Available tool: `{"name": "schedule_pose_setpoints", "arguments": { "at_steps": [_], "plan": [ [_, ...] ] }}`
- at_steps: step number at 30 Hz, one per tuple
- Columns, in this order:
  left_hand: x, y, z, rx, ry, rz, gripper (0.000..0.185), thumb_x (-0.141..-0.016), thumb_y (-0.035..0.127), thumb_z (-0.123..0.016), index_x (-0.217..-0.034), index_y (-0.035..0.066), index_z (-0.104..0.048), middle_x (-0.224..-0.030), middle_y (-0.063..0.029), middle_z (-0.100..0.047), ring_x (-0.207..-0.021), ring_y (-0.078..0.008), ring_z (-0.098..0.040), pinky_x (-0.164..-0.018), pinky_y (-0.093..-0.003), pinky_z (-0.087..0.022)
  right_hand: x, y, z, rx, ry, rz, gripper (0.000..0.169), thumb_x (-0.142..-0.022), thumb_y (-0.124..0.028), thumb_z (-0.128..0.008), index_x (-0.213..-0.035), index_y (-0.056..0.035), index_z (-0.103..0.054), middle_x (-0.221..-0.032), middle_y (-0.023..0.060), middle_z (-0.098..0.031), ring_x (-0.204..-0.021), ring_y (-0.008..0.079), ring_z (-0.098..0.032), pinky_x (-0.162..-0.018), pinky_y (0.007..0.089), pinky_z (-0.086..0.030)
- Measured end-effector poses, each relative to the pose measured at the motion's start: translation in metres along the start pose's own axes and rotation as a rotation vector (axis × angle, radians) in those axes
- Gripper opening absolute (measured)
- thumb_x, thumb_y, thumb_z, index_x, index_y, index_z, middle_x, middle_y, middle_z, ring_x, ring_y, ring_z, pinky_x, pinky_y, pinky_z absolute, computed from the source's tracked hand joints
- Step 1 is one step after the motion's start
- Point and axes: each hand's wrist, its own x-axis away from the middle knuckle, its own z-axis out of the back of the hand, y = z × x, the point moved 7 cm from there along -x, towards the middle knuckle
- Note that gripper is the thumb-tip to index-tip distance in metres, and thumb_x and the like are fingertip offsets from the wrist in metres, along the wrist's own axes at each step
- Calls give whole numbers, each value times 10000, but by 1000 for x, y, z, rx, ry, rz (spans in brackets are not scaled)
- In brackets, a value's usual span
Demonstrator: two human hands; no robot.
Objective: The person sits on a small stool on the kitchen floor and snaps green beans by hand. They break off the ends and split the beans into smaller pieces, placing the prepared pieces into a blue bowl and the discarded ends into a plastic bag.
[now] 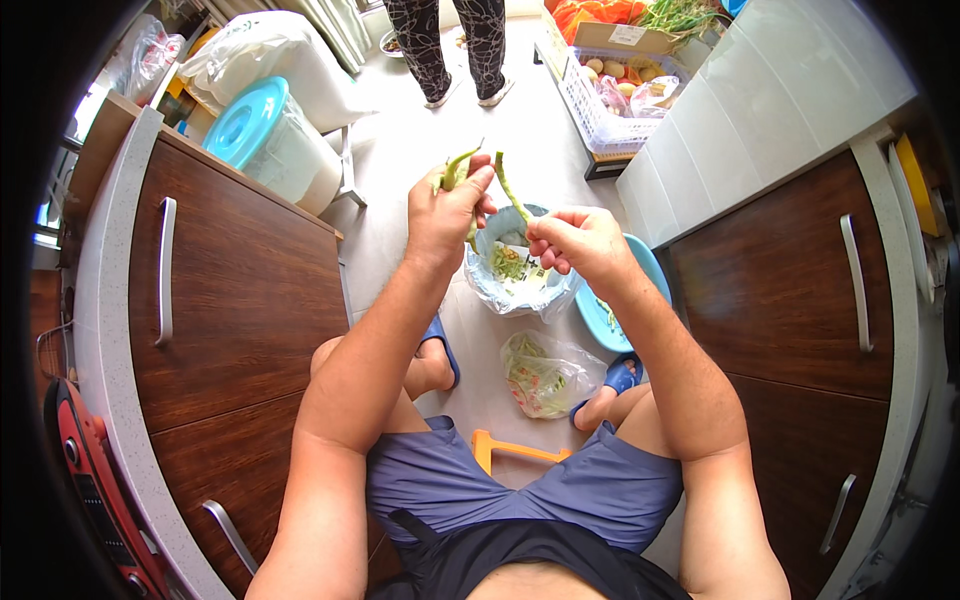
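Note:
My left hand (450, 206) is closed around several green bean pods (456, 171), whose ends stick out above and below the fingers. Between the thumb and fingers of my right hand (566, 236) is one long green bean (510, 186), its upper end close to my left fingertips. Below both hands stands a bin lined with a pale blue plastic bag (487, 281), with green scraps (510, 264) and printed packaging inside. A light blue plastic basin (649, 262), partly hidden by my right forearm, holds a few bean pieces. A clear plastic bag of beans (551, 375) lies on the floor nearer me.
Wooden cabinets (240, 285) flank me on both sides. Another person's legs (487, 52) stand ahead. A white crate of produce (615, 131) is at the upper right, a lidded plastic bucket (300, 157) at the upper left. An orange plastic stool (517, 448) shows between my knees.

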Motion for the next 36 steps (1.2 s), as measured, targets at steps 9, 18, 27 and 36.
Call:
{"name": "schedule_pose_setpoints", "arguments": {
  "at_steps": [9,18,27,36],
  "plan": [
    [-2,-15,5,-23,68,72,307,-902,21,-768,-1181,-66,-675,-908,-93,-703,-676,-135,-650,-560,-259,-495,4,6,-15,-155,-101,-73,235,-952,-206,-718,-943,28,-723,-808,71,-718,-633,71,-619,-551,209,-462],
    [0,-15,5,68,94,73,223,-898,29,-727,-1095,-64,-680,-842,-96,-711,-615,-124,-645,-535,-255,-493,2,7,-20,-110,-194,-76,272,-985,-252,-708,-973,18,-741,-841,70,-734,-677,80,-648,-585,219,-485],
    [9,-13,-12,-184,-139,83,149,-889,65,-726,-1017,-13,-719,-764,-54,-692,-597,-101,-623,-519,-254,-479,-21,-14,16,11,70,182,298,-1026,-236,-692,-1221,-16,-735,-948,49,-756,-776,87,-674,-685,237,-532],
    [8,-20,-18,-254,-230,118,156,-910,112,-747,-1017,-1,-751,-741,-34,-695,-569,-88,-611,-492,-252,-464,-29,-16,16,4,-31,173,247,-980,-169,-728,-1137,21,-742,-954,78,-766,-813,101,-706,-721,235,-556]
  ]
}}
